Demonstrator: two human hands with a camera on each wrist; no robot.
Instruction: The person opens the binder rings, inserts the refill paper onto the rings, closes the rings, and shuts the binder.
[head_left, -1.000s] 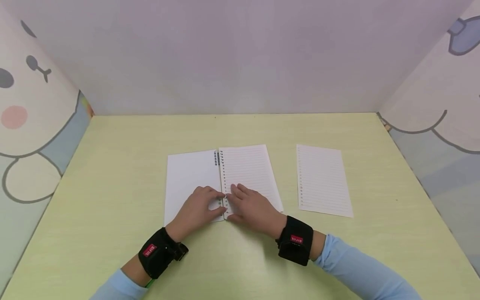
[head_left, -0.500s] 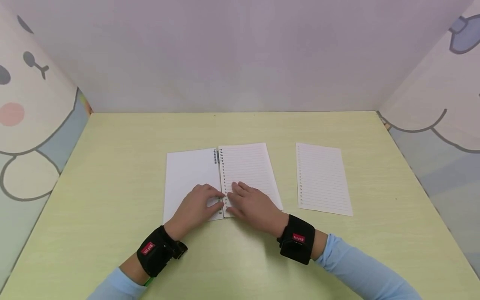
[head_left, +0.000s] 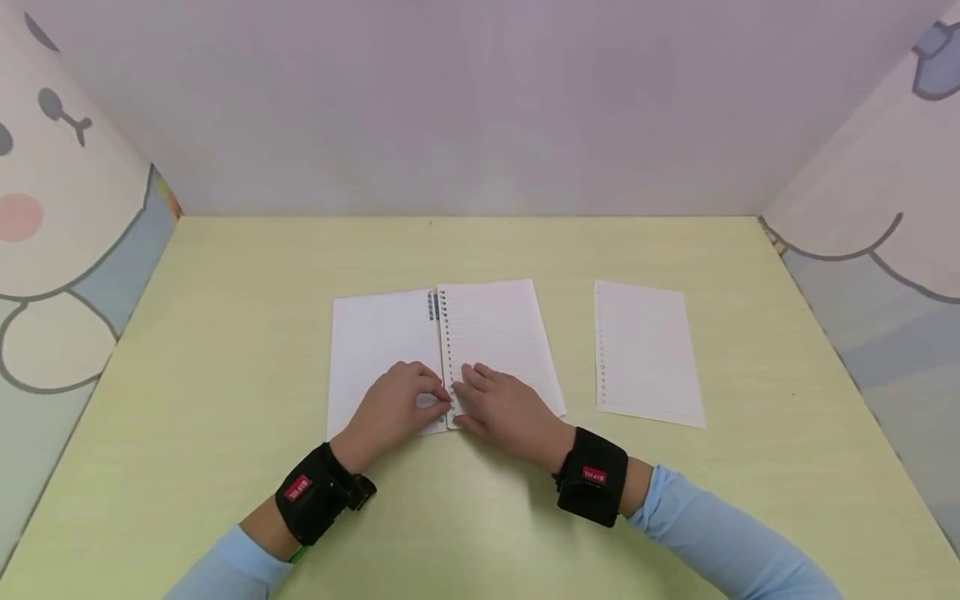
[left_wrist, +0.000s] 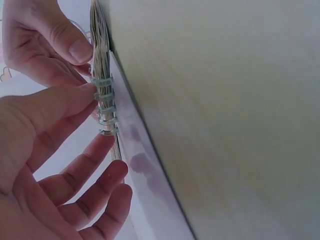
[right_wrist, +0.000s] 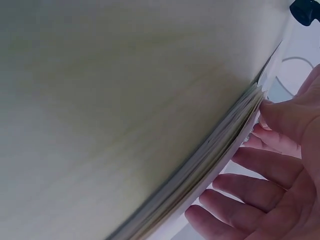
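A loose-leaf notebook (head_left: 378, 329) lies spread on the table, with a plain white left side and a lined stack of pages (head_left: 495, 325) on the right. My left hand (head_left: 386, 412) pinches the near end of the ring binding (left_wrist: 106, 110) between thumb and index finger; its other fingers spread over the white side. My right hand (head_left: 513, 417) rests on the lower part of the lined pages, fingers extended toward the binding. In the right wrist view, its thumb (right_wrist: 282, 117) touches the bottom edge of the page stack near the spine. The hands hide much of the lower binding.
To the right of the notebook, a single lined sheet (head_left: 648, 354) with punched holes down its left edge lies flat on the pale wooden table (head_left: 247, 275). A plain wall (head_left: 480, 108) stands behind, with cartoon-patterned panels at both sides.
My left thumb and index finger have come together on the binding. The right hand stays on the pages with little movement. The head view has shifted slightly.
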